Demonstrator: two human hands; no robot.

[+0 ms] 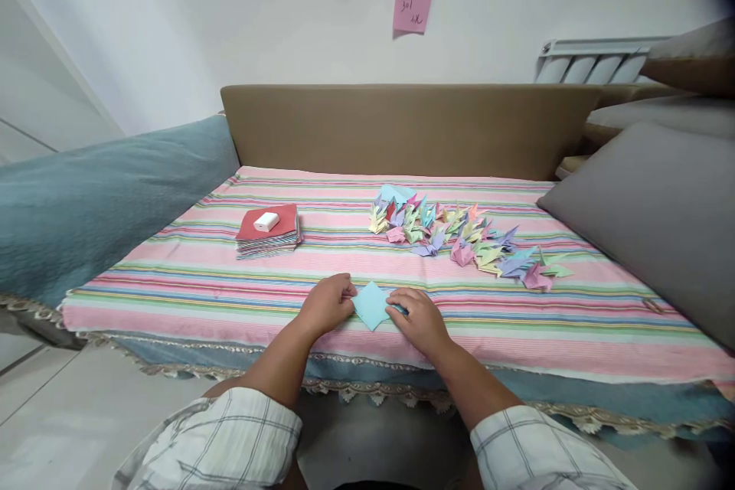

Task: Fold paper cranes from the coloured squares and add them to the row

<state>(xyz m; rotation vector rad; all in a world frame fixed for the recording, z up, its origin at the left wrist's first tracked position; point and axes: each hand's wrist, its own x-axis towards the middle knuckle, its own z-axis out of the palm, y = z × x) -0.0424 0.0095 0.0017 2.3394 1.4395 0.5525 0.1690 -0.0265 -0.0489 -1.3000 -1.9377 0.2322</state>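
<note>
A light blue sheet of origami paper (372, 305), folded into a small diamond, lies on the striped cloth (189, 287) near the front edge. At its left corner, my left hand (328, 305) pinches the paper between thumb and fingers. My right hand (419, 318) grips the opposite corner, its fingers curled over the edge. Beyond my hands and to the right spreads a pile of folded paper cranes (462, 251) in many pastel colours. Another light blue paper (396, 194) rests at the back of that pile.
Left of the cranes stands a stack of paper squares (267, 245), red on top, with a small white box (266, 222) on it. A grey cushion (643, 222) leans at the right, and a blue-covered armrest (115, 199) bounds the left. A brown backrest (402, 130) runs behind.
</note>
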